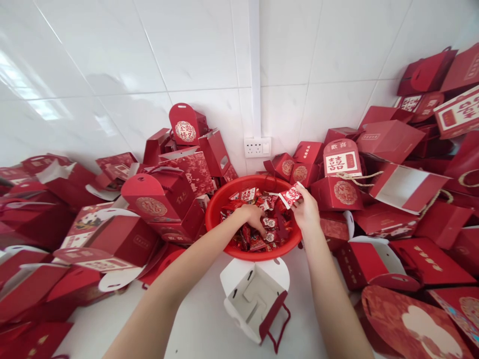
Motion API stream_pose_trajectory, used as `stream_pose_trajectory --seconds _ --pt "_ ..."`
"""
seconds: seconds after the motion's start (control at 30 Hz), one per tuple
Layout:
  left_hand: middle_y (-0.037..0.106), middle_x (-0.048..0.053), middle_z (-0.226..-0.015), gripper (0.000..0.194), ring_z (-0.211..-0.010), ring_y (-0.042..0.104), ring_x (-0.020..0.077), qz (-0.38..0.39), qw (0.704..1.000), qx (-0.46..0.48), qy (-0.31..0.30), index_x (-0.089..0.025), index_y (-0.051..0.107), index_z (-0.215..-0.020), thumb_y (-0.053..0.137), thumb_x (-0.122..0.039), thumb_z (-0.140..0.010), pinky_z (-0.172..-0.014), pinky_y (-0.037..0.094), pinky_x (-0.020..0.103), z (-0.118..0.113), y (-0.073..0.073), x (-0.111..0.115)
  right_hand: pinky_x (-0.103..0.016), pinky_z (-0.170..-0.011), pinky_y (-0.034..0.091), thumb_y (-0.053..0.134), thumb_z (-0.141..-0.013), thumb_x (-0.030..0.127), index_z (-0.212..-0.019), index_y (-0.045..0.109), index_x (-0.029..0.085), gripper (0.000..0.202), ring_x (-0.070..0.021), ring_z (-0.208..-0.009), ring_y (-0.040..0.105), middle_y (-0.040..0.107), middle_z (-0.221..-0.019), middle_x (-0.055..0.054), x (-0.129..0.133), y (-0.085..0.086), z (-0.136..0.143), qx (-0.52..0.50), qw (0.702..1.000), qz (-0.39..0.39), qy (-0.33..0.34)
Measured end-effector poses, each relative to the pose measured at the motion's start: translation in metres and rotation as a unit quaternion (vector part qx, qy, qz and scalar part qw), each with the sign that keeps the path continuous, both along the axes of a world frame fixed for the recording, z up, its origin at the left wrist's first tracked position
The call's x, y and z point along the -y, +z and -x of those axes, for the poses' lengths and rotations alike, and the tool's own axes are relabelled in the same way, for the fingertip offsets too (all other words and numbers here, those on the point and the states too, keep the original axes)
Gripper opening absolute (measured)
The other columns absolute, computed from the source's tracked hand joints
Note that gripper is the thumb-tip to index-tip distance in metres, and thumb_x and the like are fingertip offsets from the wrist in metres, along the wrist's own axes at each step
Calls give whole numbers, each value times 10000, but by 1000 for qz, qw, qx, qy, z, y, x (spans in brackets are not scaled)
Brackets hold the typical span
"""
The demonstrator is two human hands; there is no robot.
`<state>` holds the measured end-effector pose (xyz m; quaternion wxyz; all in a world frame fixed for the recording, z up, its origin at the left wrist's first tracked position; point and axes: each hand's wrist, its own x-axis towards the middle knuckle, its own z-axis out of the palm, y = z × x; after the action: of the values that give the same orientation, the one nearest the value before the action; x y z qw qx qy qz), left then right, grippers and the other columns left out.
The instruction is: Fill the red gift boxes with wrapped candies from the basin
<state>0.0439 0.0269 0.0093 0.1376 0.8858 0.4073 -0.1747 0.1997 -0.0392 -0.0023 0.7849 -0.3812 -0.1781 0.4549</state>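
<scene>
A red plastic basin point(214, 234) filled with small wrapped candies point(270, 236) stands against the wall. My left hand point(251, 217) is inside it, fingers angled down and touching the wrappers, with nothing seen held in them. Over the basin's right rim, my right hand point(306, 209) pinches a red-and-white candy packet point(290, 196) between thumb and fingers. Just in front of the basin, between my forearms, an open gift box point(251, 294) sits on the white table. Its inside is white, its flaps are spread, and a dark red cord handle point(279, 329) hangs at its right.
Red gift boxes crowd both sides, including a round-topped box point(149, 197) on the left and a box with a rope handle point(337, 192) on the right. Boxes pile higher at the far right. A wall socket point(257, 147) sits behind the basin on white tiles.
</scene>
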Motion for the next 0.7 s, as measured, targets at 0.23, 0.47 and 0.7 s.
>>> stream_pose_trajectory --seconds 0.23,0.47,0.7 --pt "782 76 -1106 532 -985 705 297 36 996 76 -14 -235 776 -1110 862 -405 -613 -818 500 298 5 -10 -4 -251 -539 557 822 -607 326 -763 653 214 255 -133 -574 668 717 -676 39 -1 2 4 -12 1000 -11 -6" --pt "766 11 -881 346 -823 672 222 83 984 155 -16 -209 784 -932 835 -236 -591 -725 469 255 7 -15 -13 -257 -550 568 819 -620 327 -754 664 215 234 -143 -591 683 717 -670 35 0 3 3 7 1000 -15 1" --pt "707 -39 -647 203 -677 632 185 153 962 226 9 -214 772 -675 795 -113 -501 -661 460 251 4 -8 -10 -248 -570 568 821 -613 345 -729 666 212 235 -125 -566 659 708 -658 40 0 2 4 20 1000 -18 1"
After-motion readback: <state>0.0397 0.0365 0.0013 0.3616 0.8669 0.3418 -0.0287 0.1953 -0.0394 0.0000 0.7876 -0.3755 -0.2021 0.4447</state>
